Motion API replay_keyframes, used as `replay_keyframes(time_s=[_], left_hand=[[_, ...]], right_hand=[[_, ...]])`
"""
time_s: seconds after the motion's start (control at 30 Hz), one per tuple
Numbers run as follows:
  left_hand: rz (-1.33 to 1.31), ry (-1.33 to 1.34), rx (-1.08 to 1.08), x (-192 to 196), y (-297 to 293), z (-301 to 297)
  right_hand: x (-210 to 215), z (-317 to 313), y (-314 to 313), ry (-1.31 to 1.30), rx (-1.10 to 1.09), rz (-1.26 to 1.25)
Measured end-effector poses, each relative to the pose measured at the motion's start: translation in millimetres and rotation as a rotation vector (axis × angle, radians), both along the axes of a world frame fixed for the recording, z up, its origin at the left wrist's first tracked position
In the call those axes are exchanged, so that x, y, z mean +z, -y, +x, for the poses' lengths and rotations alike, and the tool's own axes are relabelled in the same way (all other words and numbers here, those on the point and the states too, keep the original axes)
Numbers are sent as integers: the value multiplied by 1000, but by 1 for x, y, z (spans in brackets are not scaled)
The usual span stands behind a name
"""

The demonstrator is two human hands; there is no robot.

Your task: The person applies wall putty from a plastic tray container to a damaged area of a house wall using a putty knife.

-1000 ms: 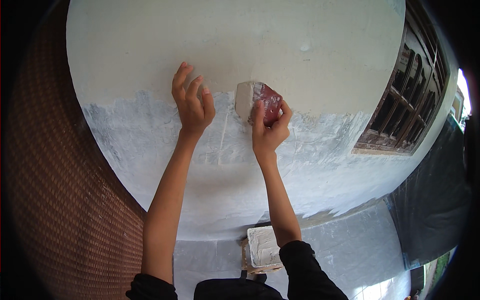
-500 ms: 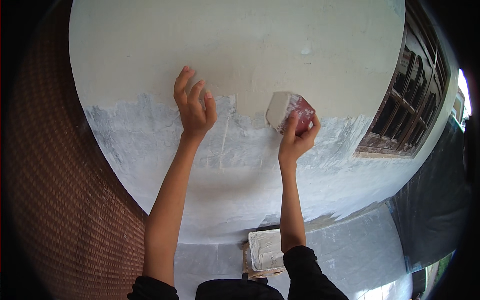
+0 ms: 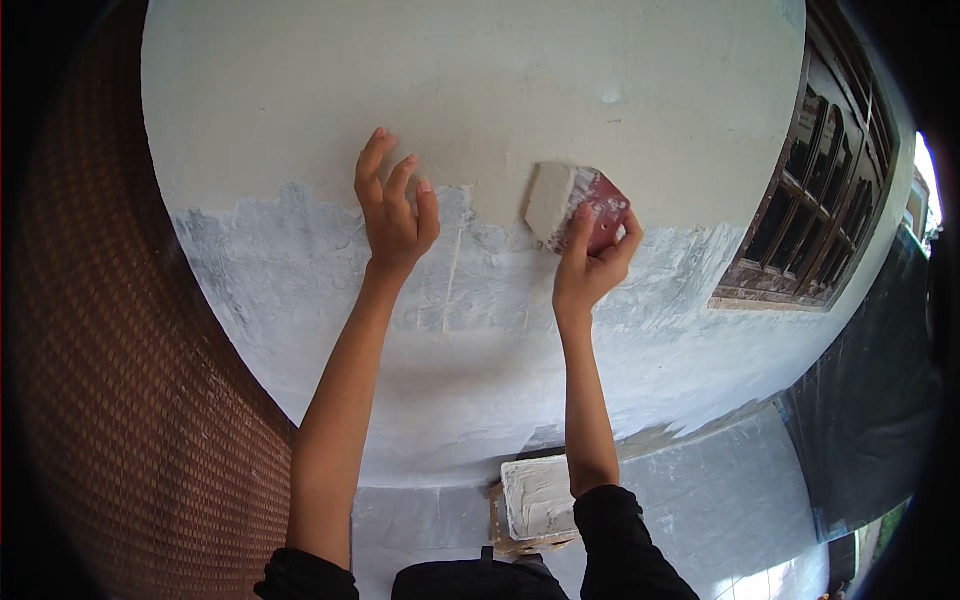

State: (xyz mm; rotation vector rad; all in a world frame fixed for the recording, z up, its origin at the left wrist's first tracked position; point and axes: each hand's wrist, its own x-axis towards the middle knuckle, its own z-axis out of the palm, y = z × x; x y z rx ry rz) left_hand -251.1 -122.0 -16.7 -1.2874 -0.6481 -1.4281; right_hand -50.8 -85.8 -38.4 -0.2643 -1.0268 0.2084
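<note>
My right hand (image 3: 588, 268) grips a small red-handled putty scraper (image 3: 578, 206) whose white-coated blade lies flat against the wall (image 3: 480, 90), right at the line where bare cream plaster meets a pale grey-white coated band (image 3: 300, 270). My left hand (image 3: 395, 218) rests on the wall to the left of the scraper, fingers spread and pointing up, holding nothing.
A flat tray of white putty (image 3: 535, 497) sits on the floor below, between my arms. A dark wooden barred window (image 3: 805, 215) is set in the wall at right. A reddish woven screen (image 3: 110, 400) fills the left side. Grey sheeting (image 3: 700, 490) covers the floor.
My right hand has carried the scraper to the right and then slightly up along the wall. My left hand has stayed pressed on the same spot.
</note>
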Motion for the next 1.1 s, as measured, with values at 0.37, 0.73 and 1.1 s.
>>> replay_keyframes(time_s=[0.37,0.73,1.1], left_hand=[[-40,-26,57,-1,4,-4],[-43,-16,46,-2,6,0],[-37,-21,43,1,6,-1]], right_hand=[[-18,17,-5,-138,-19,-75],[-21,25,-1,-81,42,-120],[-14,24,-1,-18,28,-27]])
